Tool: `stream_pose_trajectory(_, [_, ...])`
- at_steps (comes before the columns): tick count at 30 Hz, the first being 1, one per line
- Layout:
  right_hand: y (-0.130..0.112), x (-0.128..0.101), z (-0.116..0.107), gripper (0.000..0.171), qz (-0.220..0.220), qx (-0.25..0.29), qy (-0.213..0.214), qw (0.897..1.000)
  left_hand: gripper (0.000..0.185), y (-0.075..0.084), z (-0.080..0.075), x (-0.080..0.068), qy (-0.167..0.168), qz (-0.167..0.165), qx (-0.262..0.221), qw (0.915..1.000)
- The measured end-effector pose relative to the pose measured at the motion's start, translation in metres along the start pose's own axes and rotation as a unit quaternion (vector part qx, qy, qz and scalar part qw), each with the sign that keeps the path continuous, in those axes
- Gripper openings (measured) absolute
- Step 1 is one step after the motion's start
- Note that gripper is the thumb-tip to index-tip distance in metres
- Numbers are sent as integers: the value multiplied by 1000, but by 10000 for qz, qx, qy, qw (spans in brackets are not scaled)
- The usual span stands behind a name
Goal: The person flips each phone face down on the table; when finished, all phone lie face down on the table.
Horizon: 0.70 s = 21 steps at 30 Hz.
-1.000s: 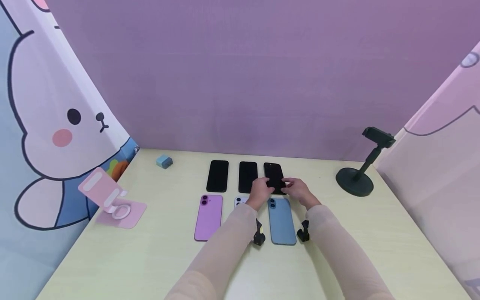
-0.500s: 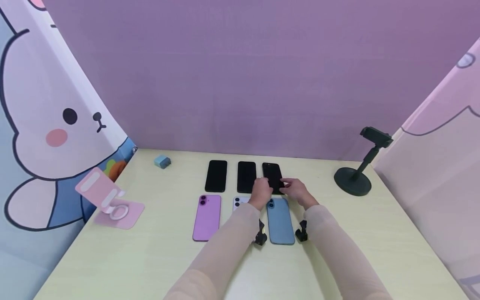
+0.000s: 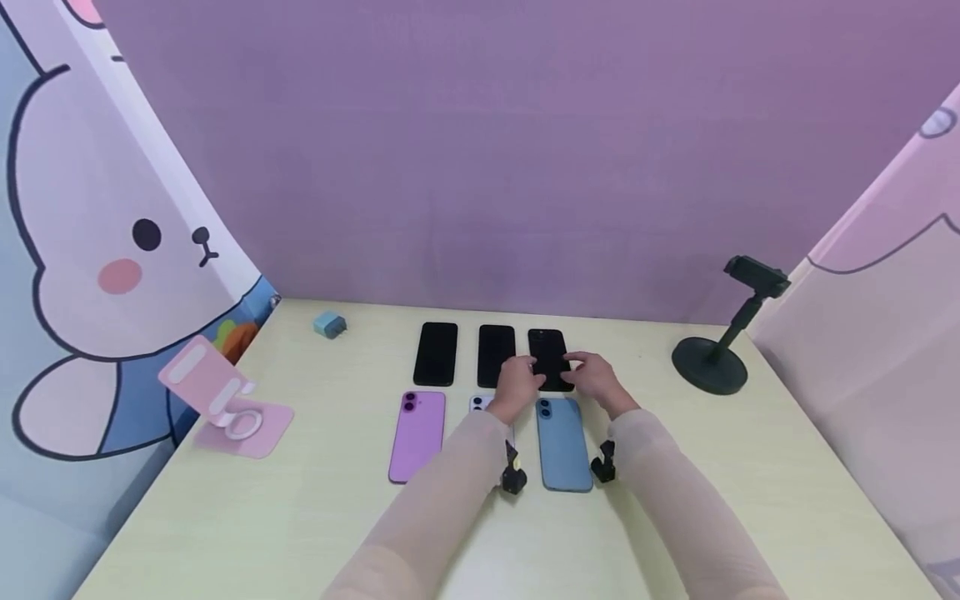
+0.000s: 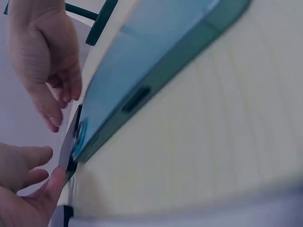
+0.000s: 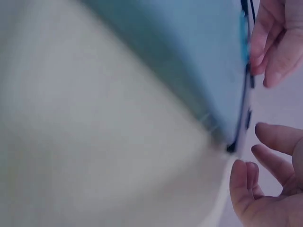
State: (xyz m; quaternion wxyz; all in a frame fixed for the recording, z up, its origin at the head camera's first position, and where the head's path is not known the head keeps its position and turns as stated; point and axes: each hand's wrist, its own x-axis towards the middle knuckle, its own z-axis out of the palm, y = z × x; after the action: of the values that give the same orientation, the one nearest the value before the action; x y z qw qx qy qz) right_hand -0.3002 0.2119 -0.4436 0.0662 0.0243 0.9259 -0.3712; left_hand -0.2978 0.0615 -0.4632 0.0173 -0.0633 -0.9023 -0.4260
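A black phone [image 3: 549, 347] lies flat at the right end of the back row. My left hand [image 3: 517, 385] is at its left edge, thumb close to its lower corner. Across from it, my right hand [image 3: 602, 387] has thumb and forefinger spread beside the right edge. In the right wrist view, the right hand [image 5: 277, 175] shows nothing between its loosely bent fingers. Whether the left thumb touches the phone in the left wrist view I cannot tell. Below lies a blue phone [image 3: 564, 454], camera side up. My left wrist partly hides a white phone [image 3: 480, 403].
Two more black phones, one at left [image 3: 435, 354] and one in the middle [image 3: 494, 350], share the back row. A purple phone [image 3: 417, 437] lies in front. A pink folding stand [image 3: 255, 446] is at left, a blue charger [image 3: 328, 323] behind it, a dark green stand [image 3: 708, 365] at right.
My right thumb and forefinger have spread slightly wider beside the black phone. Both hands stay at its sides, and the phones keep their places; the head view shifts a little.
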Motion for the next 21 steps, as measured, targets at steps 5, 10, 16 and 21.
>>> stream_pose_trajectory(5, [-25,-1,13,37,-287,-78,120,9995,36,-11,-14,2,304,219,-241,9990])
stream_pose_trajectory(10, [-47,-2,32,38,-616,-285,-4,9977,32,-23,-36,3,548,343,-586,9962])
stream_pose_trajectory(16, [-63,0,48,39,-509,-618,-260,9965,29,-41,-59,3,891,168,-398,9951])
stream_pose_trajectory(21, [-70,1,57,40,-345,-698,-352,9963,29,-56,-67,0,746,-312,-351,9961])
